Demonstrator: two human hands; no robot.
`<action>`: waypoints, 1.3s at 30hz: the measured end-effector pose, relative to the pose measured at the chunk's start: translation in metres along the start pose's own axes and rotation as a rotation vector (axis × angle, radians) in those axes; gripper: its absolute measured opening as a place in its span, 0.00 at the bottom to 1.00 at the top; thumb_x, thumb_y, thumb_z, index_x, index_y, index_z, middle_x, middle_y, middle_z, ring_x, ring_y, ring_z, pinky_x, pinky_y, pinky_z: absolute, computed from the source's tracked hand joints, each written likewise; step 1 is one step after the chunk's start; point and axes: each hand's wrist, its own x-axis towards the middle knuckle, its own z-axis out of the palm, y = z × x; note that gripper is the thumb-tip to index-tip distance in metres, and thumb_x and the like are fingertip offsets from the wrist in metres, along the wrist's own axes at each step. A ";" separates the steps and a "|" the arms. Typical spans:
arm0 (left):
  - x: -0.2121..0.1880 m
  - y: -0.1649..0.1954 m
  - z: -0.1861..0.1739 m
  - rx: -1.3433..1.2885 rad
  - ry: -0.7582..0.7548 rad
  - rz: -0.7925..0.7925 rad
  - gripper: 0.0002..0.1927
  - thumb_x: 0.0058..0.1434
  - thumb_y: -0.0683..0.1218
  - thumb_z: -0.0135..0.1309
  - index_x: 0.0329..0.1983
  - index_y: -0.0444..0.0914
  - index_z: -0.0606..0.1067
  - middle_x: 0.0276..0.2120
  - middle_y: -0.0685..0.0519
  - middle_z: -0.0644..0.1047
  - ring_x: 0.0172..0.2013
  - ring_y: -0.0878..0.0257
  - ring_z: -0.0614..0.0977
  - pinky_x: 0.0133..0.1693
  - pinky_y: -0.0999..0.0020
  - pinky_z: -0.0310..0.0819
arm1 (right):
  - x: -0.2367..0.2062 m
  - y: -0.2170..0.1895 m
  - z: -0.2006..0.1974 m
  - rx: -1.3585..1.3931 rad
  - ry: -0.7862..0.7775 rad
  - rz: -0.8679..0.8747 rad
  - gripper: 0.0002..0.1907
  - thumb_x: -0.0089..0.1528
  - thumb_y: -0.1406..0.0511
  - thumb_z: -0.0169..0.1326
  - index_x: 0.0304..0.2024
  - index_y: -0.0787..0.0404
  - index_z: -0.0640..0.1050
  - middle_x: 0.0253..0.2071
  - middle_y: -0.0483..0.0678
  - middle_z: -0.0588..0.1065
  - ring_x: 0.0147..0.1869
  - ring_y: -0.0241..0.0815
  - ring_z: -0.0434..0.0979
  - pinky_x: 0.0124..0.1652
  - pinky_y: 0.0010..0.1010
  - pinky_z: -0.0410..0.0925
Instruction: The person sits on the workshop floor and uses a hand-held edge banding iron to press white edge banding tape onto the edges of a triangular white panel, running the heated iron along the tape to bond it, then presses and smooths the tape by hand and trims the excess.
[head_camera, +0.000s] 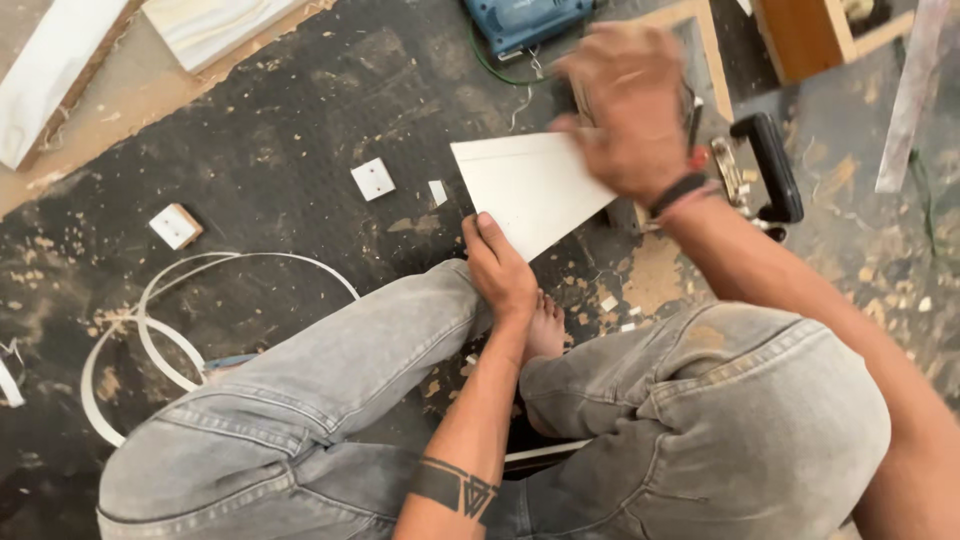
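While both hands grip its edges, white panel (530, 190) seemingly tilts.

A blue power tool (520, 22), white edging strip coils (150, 330) and sawdust.

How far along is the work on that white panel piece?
Done: small white square offcuts lie cut on the dusty mat. In hand: left hand steadies the white panel while the blurred right hand works its edge. Left: coiled white edging strip lies unused.

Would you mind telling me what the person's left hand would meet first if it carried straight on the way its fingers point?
The left hand already grips the white triangular panel; beyond it, probably the blurred right hand.
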 end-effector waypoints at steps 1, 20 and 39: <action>0.002 -0.001 0.000 -0.025 0.016 0.002 0.23 0.77 0.57 0.33 0.47 0.33 0.71 0.35 0.39 0.80 0.36 0.43 0.82 0.38 0.51 0.72 | -0.002 0.011 -0.007 0.045 0.008 0.147 0.26 0.70 0.57 0.62 0.68 0.56 0.72 0.67 0.55 0.69 0.75 0.54 0.61 0.72 0.53 0.50; 0.005 -0.007 0.002 -0.067 -0.088 0.014 0.24 0.77 0.59 0.33 0.43 0.35 0.68 0.28 0.46 0.75 0.29 0.51 0.79 0.33 0.56 0.69 | -0.034 0.035 -0.076 0.795 -0.292 0.757 0.10 0.67 0.66 0.60 0.48 0.67 0.82 0.36 0.49 0.80 0.35 0.33 0.78 0.35 0.24 0.71; -0.003 -0.001 0.010 -0.011 -0.123 0.029 0.23 0.77 0.60 0.31 0.49 0.37 0.67 0.34 0.43 0.79 0.36 0.45 0.83 0.37 0.51 0.72 | -0.046 0.029 -0.087 0.310 -0.140 0.568 0.05 0.71 0.64 0.59 0.46 0.59 0.81 0.38 0.47 0.80 0.37 0.39 0.81 0.39 0.33 0.72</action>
